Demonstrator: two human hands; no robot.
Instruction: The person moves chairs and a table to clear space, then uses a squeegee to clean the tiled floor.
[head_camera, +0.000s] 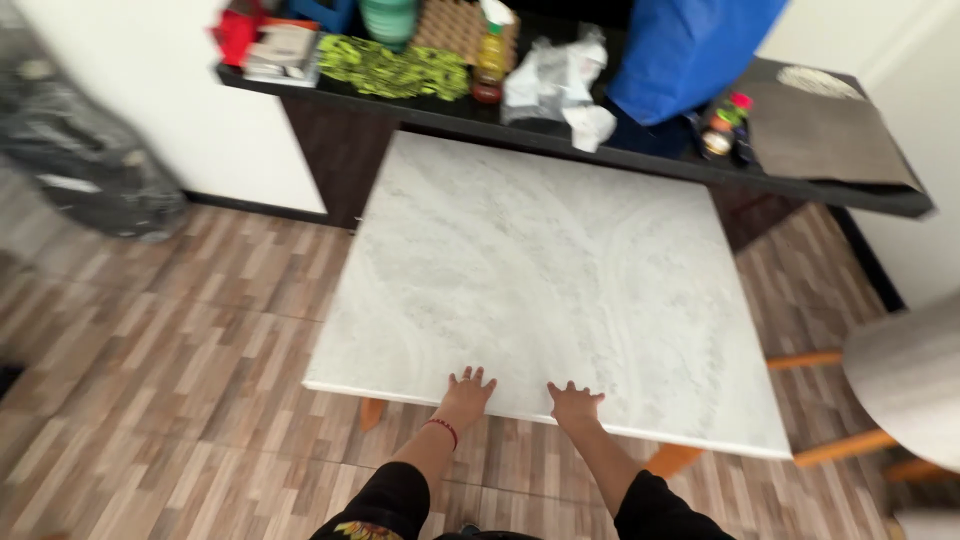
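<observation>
A square white marble-look table stands below me on orange wooden legs. My left hand lies flat on its near edge, fingers spread, with a red string bracelet at the wrist. My right hand rests flat on the same edge a little to the right, fingers apart too. Neither hand holds anything. Both arms wear short black sleeves.
A dark counter runs behind the table with a blue bag, crumpled white plastic, bottles, a green cloth and a brown mat. A black bag sits at left, a grey chair at right.
</observation>
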